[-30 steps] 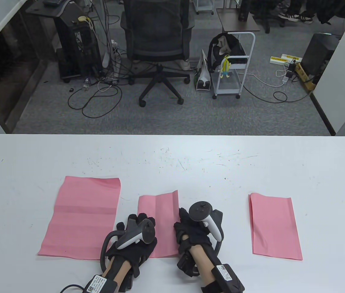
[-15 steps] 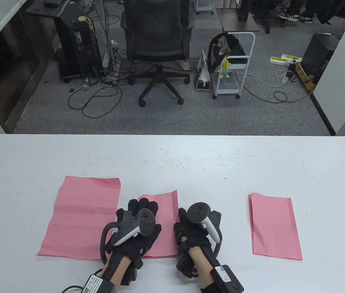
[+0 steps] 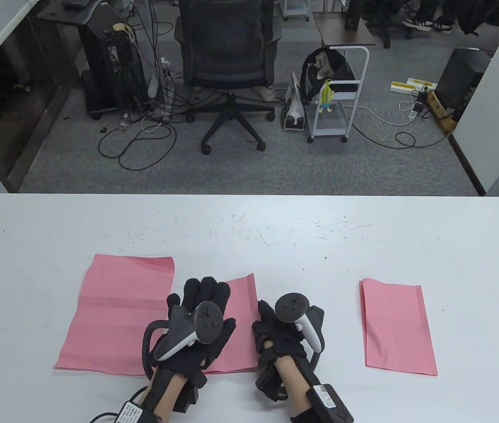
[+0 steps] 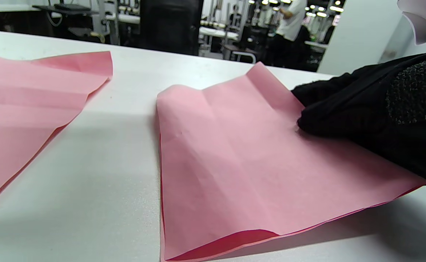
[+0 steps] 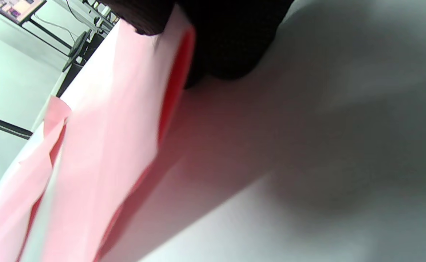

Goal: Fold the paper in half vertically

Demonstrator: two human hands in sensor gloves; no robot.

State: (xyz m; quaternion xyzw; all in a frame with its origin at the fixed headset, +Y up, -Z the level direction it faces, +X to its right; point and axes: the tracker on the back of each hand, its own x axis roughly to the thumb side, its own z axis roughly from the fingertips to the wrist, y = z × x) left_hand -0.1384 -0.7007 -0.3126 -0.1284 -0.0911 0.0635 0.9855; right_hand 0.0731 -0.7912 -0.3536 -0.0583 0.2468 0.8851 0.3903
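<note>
On the white table (image 3: 364,238) lie three pink sheets: an unfolded, creased sheet (image 3: 117,313) to the left, a folded sheet (image 3: 397,328) well apart to the right, and between them, near the front edge, the folded pink paper (image 3: 243,299) that both hands work on. The left hand (image 3: 194,326) lies flat on top of this paper with its fingers (image 3: 203,288) stretched out straight toward the far edge, pressing the top layer down without gripping it. The right hand (image 3: 278,337) sits just beside the paper's right edge, touching it; in the right wrist view its dark fingers (image 5: 231,43) meet the open edge where the two layers (image 5: 125,120) part slightly, but whether they pinch that edge or only press against it cannot be told. In the left wrist view the folded paper (image 4: 234,156) rests on the table with its fold along the left side, its far right corner lifted a little, and the near edge showing two layers not yet pressed flat, with the other hand's glove (image 4: 376,120) resting on its right part
</note>
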